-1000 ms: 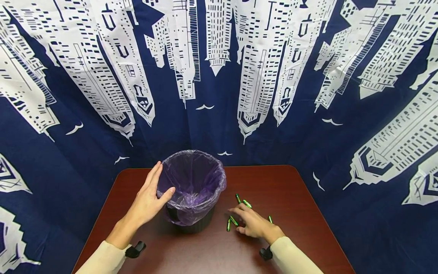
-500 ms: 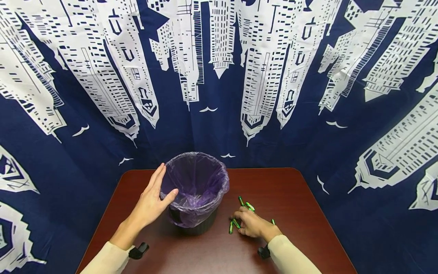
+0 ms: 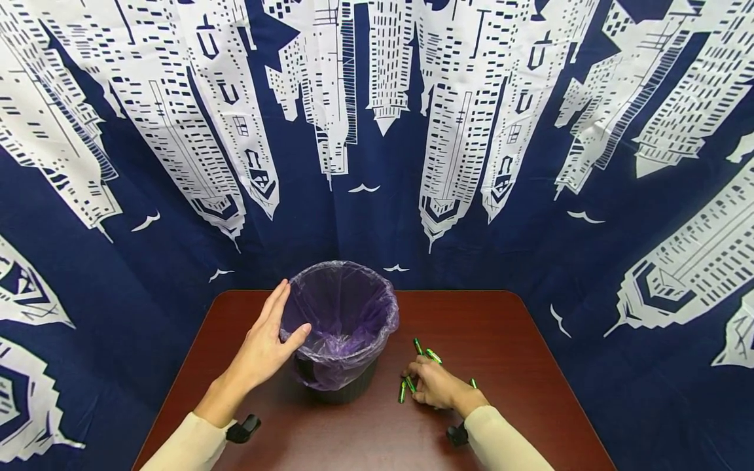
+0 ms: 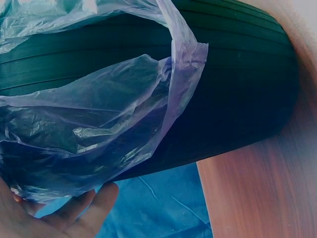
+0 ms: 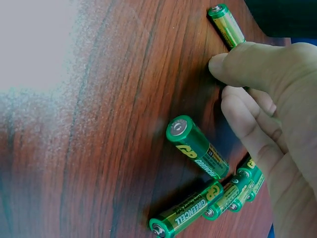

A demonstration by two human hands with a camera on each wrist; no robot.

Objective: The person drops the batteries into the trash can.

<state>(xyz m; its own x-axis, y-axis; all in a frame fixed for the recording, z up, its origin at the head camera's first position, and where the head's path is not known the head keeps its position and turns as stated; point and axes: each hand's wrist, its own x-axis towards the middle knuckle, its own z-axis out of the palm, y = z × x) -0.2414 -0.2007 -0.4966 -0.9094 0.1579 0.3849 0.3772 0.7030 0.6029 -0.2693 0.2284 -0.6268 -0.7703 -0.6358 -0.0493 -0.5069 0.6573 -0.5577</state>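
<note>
Around right hand [image 3: 438, 384], green batteries [image 5: 185, 210]

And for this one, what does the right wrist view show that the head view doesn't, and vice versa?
Only the right wrist view: readable lettering, "GP" and "GREENCELL", on the green batteries, and one battery's metal end facing the camera.

Only the head view: the left hand by the purple bag lining a bin, the bag's open mouth, and the white city print.

Both: the right hand, batteries and table. A dark shape in the wrist view's upper corner may be the bin.
</note>
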